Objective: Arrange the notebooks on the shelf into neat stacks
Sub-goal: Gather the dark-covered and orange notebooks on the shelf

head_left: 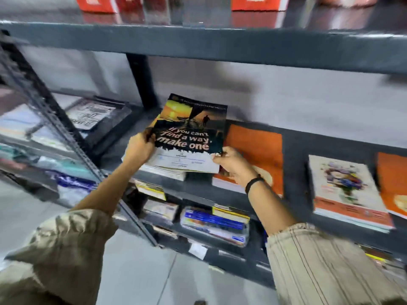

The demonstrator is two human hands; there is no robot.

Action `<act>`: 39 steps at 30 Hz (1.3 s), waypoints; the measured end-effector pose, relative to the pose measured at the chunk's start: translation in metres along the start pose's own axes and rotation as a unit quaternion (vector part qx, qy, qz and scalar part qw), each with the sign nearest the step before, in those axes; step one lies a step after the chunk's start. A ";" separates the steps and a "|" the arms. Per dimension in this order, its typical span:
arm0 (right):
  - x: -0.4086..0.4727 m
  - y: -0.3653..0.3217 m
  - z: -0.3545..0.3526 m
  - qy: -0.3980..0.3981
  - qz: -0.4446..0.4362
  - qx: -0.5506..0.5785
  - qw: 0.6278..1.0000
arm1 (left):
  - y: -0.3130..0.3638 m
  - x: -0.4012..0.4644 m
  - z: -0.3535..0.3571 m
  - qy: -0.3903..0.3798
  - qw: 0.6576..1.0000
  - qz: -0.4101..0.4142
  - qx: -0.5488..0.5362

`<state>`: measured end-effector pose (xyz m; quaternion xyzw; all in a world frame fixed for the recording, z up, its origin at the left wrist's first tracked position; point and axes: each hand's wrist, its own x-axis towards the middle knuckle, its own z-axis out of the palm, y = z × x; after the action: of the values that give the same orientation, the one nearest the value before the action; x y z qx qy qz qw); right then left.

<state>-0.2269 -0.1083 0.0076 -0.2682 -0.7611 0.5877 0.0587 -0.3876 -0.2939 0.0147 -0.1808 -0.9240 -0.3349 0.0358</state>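
Both hands grip a dark sunset-cover notebook (191, 126) by its lower corners: the left hand (139, 148) pinches the left edge, the right hand (234, 164) the right corner. It tilts up over a small stack (174, 168) on the grey shelf (295, 150), likely for squaring onto that pile beside the orange notebooks (257, 150).

Dark sunset-cover notebook (191, 126) tilted atop small stack (176, 167) on shelf (295, 150).

text: "If you can't find a way, make one" | on: dark sunset-cover notebook (191, 126), just left of the orange notebook (255, 148) | other print, same cover and nearby covers: too blurred to read
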 end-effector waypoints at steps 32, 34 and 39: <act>-0.100 0.139 -0.332 0.436 0.135 -0.262 0.851 | 0.345 -0.156 0.247 -0.202 0.941 0.183 -0.199; -0.119 0.164 -0.364 0.427 0.198 -0.291 0.833 | 0.383 -0.181 0.275 -0.291 0.927 0.166 -0.169; -0.151 0.200 -0.399 0.371 0.280 -0.289 0.837 | 0.425 -0.217 0.315 -0.378 0.907 0.091 -0.165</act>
<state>0.1303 0.1975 -0.0227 -0.6729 -0.7096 0.1888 0.0897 -0.0162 0.1395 -0.0119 -0.3805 -0.7797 -0.3842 -0.3157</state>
